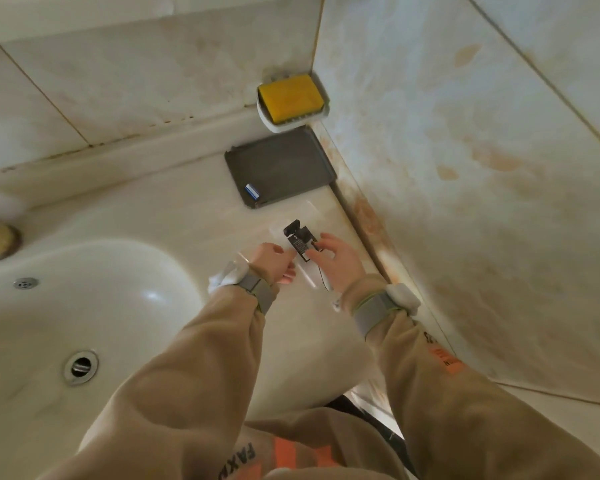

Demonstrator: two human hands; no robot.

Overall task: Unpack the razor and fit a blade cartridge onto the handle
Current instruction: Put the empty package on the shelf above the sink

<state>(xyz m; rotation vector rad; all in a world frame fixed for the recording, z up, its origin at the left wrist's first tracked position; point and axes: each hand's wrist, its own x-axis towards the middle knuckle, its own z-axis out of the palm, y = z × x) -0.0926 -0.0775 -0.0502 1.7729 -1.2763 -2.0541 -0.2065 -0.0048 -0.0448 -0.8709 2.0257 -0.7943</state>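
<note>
Now we hold the pack (300, 242)

Both our hands are out in front of us, over the worktop (194, 216), and the pack is between them. It is clear plastic with a black card and a black razor part at its far end. Our left hand (274, 261) has its fingers curled on the near left edge of the clear plastic. Our right hand (338, 261) pinches the right side of the black card with thumb and fingers. The pack is tilted, with the black end pointing away from us. We cannot tell if it touches the worktop or is just above it.

The sink (101, 306) is to our left, with a drain (80, 367) in the bottom. Past the pack, in the corner by the wall (465, 168), lies a dark tray (284, 164). A small blue and white thing (252, 191) sits on the tray's near left part. It is too small to tell what it is. Above the tray, a white dish (291, 124) on the wall holds a yellow block (290, 97). We wear tan sleeves (194, 358) and grey bands (257, 289) on both wrists.
</note>
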